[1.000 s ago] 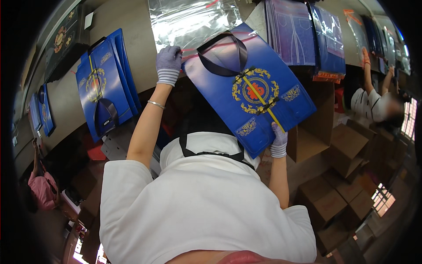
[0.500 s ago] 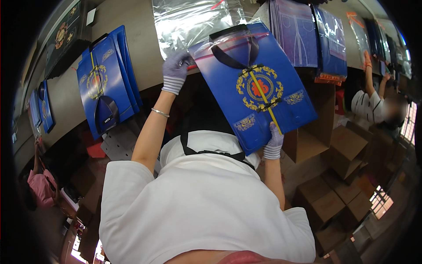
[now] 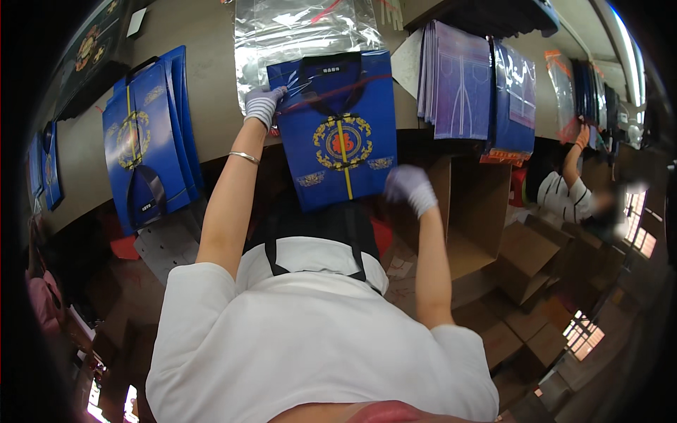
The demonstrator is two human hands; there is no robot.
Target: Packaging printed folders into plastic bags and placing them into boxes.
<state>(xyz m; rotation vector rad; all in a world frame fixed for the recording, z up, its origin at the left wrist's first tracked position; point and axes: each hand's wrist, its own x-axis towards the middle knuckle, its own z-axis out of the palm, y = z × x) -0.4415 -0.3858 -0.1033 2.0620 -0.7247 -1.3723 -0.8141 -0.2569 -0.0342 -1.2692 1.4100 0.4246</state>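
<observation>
A blue gift bag [image 3: 338,169] with a gold ring emblem, a yellow stripe and dark handles lies upright before me, inside a clear plastic sleeve with a red band near its top. My left hand [image 3: 264,103], in a pale purple glove with a striped cuff, pinches the sleeved bag near its upper left edge. Just off the lower right edge is my right hand [image 3: 410,189], gloved alike and smeared by motion, so its fingers cannot be made out. Behind the bag, a pile of clear plastic sleeves [image 3: 282,28] lies on the grey table [image 3: 204,77].
Several blue gift bags [image 3: 144,141] stand at the left, beside a dark box [image 3: 92,53]. Packed blue and purple bags [image 3: 462,88] sit at the right table edge. Below them is an open cardboard box [image 3: 479,211]. A co-worker [image 3: 564,183] works at the far right.
The bag has turned from tilted to nearly upright and shifted left, its top now flat over the sleeves. My right hand has come off its lower edge and moved up and left.
</observation>
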